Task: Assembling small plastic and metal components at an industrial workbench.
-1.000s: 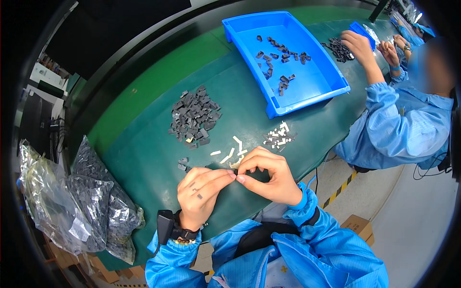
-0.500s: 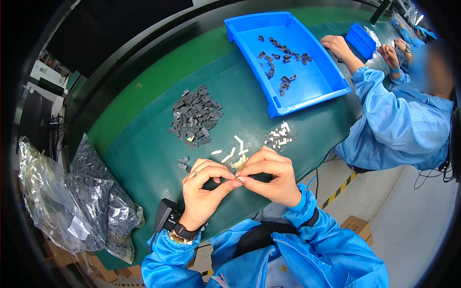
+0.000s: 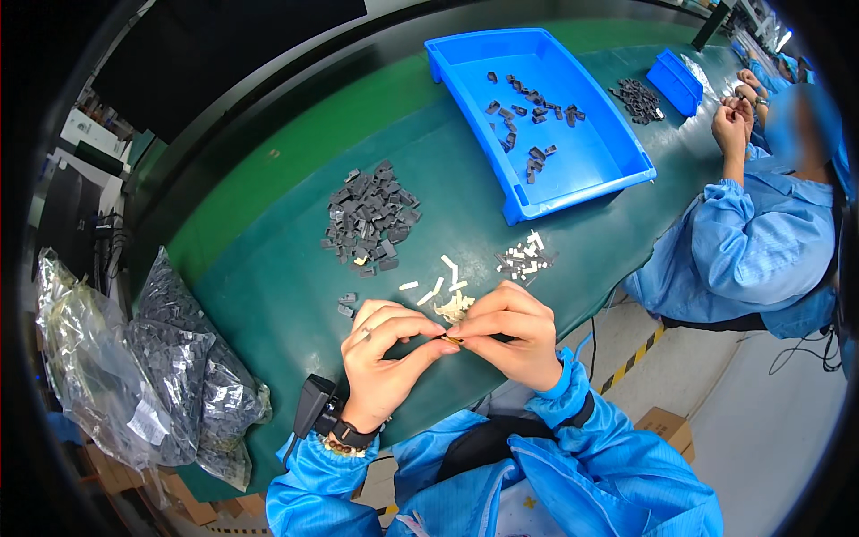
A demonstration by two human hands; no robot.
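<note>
My left hand (image 3: 386, 354) and my right hand (image 3: 514, 336) meet over the near edge of the table. Between their pinched thumbs and forefingers is a small dark piece with a yellowish edge (image 3: 454, 340); the fingertips cover most of it. Just beyond lies a crumpled heap of cream scraps (image 3: 455, 307), with several pale strips (image 3: 436, 288) around it. A little farther right is a small pile of white and dark strips (image 3: 524, 258). Ahead and to the left spreads a large heap of dark grey plastic pieces (image 3: 371, 215), and a few similar pieces (image 3: 347, 304) lie near my left fingers.
A large blue tray (image 3: 591, 186) with scattered dark pieces stands at the far right. Clear bags of dark pieces (image 3: 192, 376) bulge at the left. At right sits a co-worker in a blue smock (image 3: 752, 233), near a dark pile (image 3: 637, 100) and a small blue bin (image 3: 673, 82).
My hands stay pinched together, and the dark piece between them now shows more. The co-worker's hand has drawn back from the blue tray, uncovering a pile of dark pieces.
</note>
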